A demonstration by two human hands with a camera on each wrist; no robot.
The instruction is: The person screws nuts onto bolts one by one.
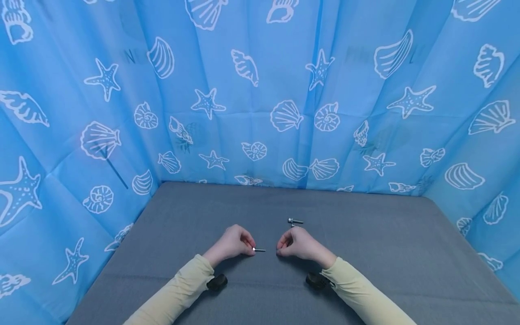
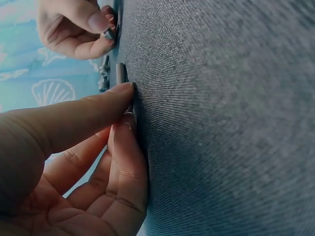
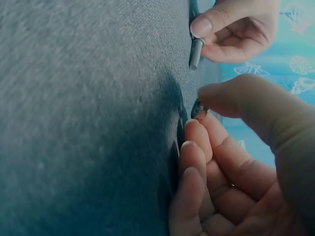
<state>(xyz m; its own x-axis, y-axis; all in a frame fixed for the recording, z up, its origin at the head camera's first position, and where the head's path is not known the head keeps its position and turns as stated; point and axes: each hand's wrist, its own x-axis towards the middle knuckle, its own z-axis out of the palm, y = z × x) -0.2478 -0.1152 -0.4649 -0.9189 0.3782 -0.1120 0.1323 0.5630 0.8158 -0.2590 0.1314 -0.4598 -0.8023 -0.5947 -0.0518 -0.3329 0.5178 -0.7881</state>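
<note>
My left hand (image 1: 235, 241) pinches a small metal bolt (image 1: 260, 250) by its head end, between thumb and fingers. The shank points toward my right hand (image 1: 298, 243), just above the grey cloth. Between the right thumb and forefinger a small metal nut (image 3: 197, 108) is pinched, mostly covered by the fingertips; its edge (image 2: 109, 33) also shows in the left wrist view. A short gap separates bolt and nut. Another bolt (image 1: 295, 221) lies on the cloth behind the right hand, with a small metal piece partly hidden beside it.
A grey cloth-covered table (image 1: 195, 207) spreads under both hands. Blue curtains (image 1: 252, 126) with white shells and starfish hang along its back and sides. Dark devices (image 1: 217, 282) sit by both wrists, below the pale yellow sleeves (image 1: 178, 289).
</note>
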